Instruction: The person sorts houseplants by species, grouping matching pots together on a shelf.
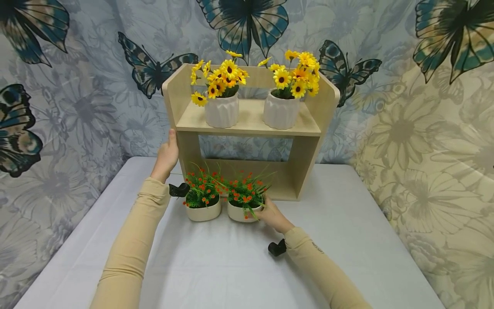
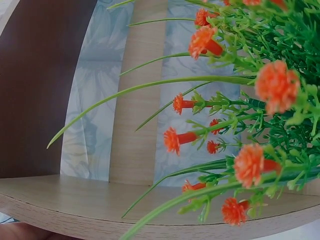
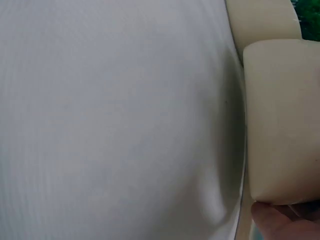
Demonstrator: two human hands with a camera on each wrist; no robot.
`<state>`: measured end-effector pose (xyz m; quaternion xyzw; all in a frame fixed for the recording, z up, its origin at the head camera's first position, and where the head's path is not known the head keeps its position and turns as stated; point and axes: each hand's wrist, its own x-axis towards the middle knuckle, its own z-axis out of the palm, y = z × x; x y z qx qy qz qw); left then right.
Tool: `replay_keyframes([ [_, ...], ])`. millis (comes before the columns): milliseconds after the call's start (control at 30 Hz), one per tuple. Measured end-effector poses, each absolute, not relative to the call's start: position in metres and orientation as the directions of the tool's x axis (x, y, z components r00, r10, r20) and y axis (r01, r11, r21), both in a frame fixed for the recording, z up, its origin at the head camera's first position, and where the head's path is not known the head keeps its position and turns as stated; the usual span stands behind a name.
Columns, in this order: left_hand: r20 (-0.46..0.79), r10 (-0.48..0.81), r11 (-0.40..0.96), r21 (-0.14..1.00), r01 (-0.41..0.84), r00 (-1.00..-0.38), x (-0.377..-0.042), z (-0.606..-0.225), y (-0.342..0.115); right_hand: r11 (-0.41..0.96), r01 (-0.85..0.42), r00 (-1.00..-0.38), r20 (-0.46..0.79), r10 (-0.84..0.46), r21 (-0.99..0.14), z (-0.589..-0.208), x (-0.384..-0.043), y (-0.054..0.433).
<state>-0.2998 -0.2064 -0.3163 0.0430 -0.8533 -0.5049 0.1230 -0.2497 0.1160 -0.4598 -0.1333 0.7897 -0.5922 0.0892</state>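
Up high, two white fluted pots [image 1: 222,112], side by side but apart, each full of yellow sunflowers [image 1: 229,68] with dark centres, a few blooms more orange. Behind, a patterned backdrop [image 1: 131,128], blue-grey at left and centre, yellowish at right, with large pale line-drawn flowers [image 1: 399,131] all over; in the left wrist view, only in strips. Across it, big butterflies [image 1: 235,30] in teal, black and cream, some cut off by the head view's edges. Below, a smooth white tablecloth [image 1: 216,266], faintly creased and lightly shadowed.
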Motion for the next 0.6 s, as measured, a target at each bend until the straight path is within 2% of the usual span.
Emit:
replay_keyframes([
  [333, 0.153, -0.203, 0.489, 0.872, 0.035, -0.967, -0.300, -0.316, -0.203, 0.354, -0.061, -0.978, -0.016, -0.208, -0.933, -0.444, -0.266, 0.132],
  [600, 0.139, -0.209, 0.493, 0.870, 0.019, -0.968, -0.299, -0.315, -0.204, 0.252, -0.101, -0.974, 0.044, -0.221, -0.963, -0.436, -0.290, 0.126],
])
